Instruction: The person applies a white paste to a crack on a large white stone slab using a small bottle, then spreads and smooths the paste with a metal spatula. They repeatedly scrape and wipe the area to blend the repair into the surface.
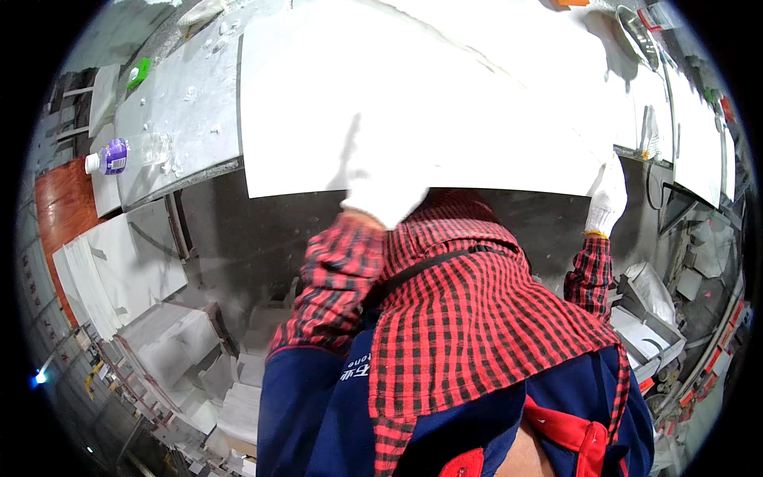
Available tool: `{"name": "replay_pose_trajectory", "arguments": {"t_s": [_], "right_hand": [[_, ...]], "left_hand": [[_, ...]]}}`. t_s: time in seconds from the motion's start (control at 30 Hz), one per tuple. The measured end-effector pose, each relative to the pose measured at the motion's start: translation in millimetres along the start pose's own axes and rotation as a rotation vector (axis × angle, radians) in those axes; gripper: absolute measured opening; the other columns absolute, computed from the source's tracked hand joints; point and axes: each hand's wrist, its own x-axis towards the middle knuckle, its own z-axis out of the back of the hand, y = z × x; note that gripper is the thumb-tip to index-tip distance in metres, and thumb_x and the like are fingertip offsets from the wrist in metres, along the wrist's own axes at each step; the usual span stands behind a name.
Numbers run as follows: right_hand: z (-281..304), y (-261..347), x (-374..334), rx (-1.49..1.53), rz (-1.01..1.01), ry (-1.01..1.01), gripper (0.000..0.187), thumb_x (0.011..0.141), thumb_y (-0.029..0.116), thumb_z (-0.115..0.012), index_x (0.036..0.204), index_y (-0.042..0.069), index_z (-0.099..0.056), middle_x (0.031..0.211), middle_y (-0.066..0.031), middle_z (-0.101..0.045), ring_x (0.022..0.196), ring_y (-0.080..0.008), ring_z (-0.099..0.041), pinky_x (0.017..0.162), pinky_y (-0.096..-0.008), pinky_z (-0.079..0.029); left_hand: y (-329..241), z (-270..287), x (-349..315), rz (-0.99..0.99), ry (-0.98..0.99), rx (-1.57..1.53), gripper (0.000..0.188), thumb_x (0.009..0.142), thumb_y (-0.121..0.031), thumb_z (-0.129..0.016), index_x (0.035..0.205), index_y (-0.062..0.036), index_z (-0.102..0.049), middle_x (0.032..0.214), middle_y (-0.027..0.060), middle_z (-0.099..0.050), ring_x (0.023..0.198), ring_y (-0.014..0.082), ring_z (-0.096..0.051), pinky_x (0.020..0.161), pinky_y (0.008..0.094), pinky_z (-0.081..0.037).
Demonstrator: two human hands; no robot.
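Note:
A large, bright white slab (pixel 318 103) lies on the bench in front of me, its near edge close to my waist. My left hand (pixel 388 195), in a white knitted glove, is at that near edge; its fingers blend into the glare, so their pose is hidden. At the near right corner of the slab, my right hand (pixel 608 199), gloved in white too, is closed around the edge with its fingers pointing away from me. A thin grey vein runs across the slab's far part.
On the left bench top (pixel 199 103) lie a clear bottle (pixel 115 157) with a purple label and a green object (pixel 138 73), among white crumbs. A metal bowl (pixel 638 36) stands at the far right. White panels (pixel 119 266) lean at lower left; a grey crate (pixel 648 338) stands at lower right.

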Motion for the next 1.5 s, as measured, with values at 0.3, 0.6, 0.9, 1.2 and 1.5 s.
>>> {"name": "replay_pose_trajectory", "arguments": {"t_s": [0.3,0.6,0.9,1.2,1.5], "right_hand": [[31,23,17,0.485,-0.412,0.023,0.039,0.101,0.025,-0.054,0.128,-0.001,-0.062,0.125,-0.0145,-0.067,0.113,-0.0213,-0.065,0.097,-0.0310,-0.049],[23,-19,101,-0.283,0.200,-0.155,0.028,0.093,0.015,-0.059,0.119,0.004,-0.064,0.111,-0.0074,-0.066,0.096,-0.0193,-0.064,0.086,-0.0347,-0.052],[86,57,186,0.191,-0.534,0.193,0.077,0.086,0.066,-0.054,0.147,0.019,-0.043,0.098,-0.0100,-0.074,0.101,-0.0333,-0.067,0.091,-0.0471,-0.048],[29,20,230,0.398,-0.473,0.155,0.056,0.092,0.056,-0.053,0.133,0.019,-0.059,0.115,-0.0212,-0.068,0.108,-0.0379,-0.064,0.096,-0.0444,-0.048],[13,-5,228,0.415,-0.446,0.005,0.027,0.088,0.030,-0.058,0.107,0.023,-0.075,0.101,-0.0107,-0.073,0.097,-0.0322,-0.068,0.085,-0.0405,-0.053]], "left_hand": [[203,-94,-150,0.954,-0.519,-0.079,0.055,0.105,-0.040,-0.035,0.148,-0.0045,-0.038,0.153,0.0208,-0.036,0.141,0.0378,-0.034,0.116,0.0441,-0.029],[104,-39,-99,1.266,-0.888,-1.170,0.066,0.104,-0.051,-0.033,0.149,-0.0024,-0.039,0.156,0.0141,-0.036,0.143,0.0272,-0.034,0.119,0.0363,-0.024],[117,-85,-112,1.217,-0.979,-0.946,0.071,0.101,-0.056,-0.028,0.145,-0.0034,-0.045,0.149,0.0169,-0.045,0.134,0.0336,-0.046,0.112,0.0421,-0.034],[117,-91,-110,1.486,-0.946,-0.832,0.070,0.101,-0.060,-0.031,0.142,-0.0060,-0.048,0.143,0.0190,-0.051,0.128,0.0372,-0.051,0.106,0.0451,-0.041],[106,-85,-102,1.481,-1.054,-0.813,0.064,0.103,-0.054,-0.035,0.138,-0.0042,-0.051,0.139,0.0195,-0.054,0.123,0.0353,-0.054,0.104,0.0439,-0.043]]}}
